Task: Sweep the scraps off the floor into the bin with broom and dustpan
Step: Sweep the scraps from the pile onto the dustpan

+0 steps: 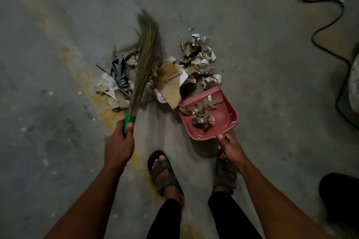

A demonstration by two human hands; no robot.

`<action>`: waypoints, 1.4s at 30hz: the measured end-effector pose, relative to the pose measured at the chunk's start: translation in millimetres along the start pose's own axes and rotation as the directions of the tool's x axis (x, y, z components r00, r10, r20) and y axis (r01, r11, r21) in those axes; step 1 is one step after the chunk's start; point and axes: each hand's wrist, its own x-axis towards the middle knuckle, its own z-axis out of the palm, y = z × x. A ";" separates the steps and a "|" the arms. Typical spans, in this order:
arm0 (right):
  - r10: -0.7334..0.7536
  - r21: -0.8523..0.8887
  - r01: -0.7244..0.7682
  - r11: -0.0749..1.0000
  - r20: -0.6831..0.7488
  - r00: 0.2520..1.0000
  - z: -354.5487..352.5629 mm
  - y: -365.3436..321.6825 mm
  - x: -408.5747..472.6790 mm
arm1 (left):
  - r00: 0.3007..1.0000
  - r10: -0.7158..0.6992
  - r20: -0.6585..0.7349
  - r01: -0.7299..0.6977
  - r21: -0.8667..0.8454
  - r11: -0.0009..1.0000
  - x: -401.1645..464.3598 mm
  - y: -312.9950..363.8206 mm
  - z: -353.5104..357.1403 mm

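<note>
We see the scraps [171,75] heaped on the concrete floor [262,44] just ahead of our feet: torn brown cardboard, crumpled paper and silvery foil. The heap lies between the 2 tools. Our left hand [119,145] has its grip wrapped tight around the green collar of the grass broom [144,60], whose long bristles lie across the left part of the heap, tips blurred. To the left of the bristles a knotted grey plastic bag [120,75] and a dark loop sit among cardboard pieces, partly hidden by the broom.

Our right hand [231,149] has its grip closed around the handle of the pink dustpan [227,120], which rests on the floor with its open lip turned toward the heap. Inside it lie 1 crumpled foil wad and a few cardboard bits. 1 large cardboard sheet reaches the pan's left corner.

Our 2 sandalled feet [162,170] stand just behind the tools; the right hand covers part of the right foot. Yellow stains [108,112] streak the floor under the broom. A black cable [328,31] snakes along the right side, well apart from the heap, toward a pale bulky object [354,85] at the edge. A dark rounded shape [340,196] sits at lower right; we cannot tell what it is.
</note>
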 end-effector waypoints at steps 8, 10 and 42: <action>-0.029 -0.092 0.039 0.995 0.101 0.994 38.7 -4.6 17.3 | 0.995 0.046 0.089 -0.065 0.224 0.972 43.2 -28.8 10.3; -0.026 -0.095 0.037 0.995 0.114 0.993 49.3 -12.0 21.7 | 0.986 0.069 0.151 -0.106 0.255 0.961 41.4 -41.4 10.7; -0.047 0.070 0.036 0.997 0.161 0.986 76.8 -3.3 27.8 | 0.938 0.186 0.292 -0.171 -0.076 0.982 -32.8 -106.5 9.2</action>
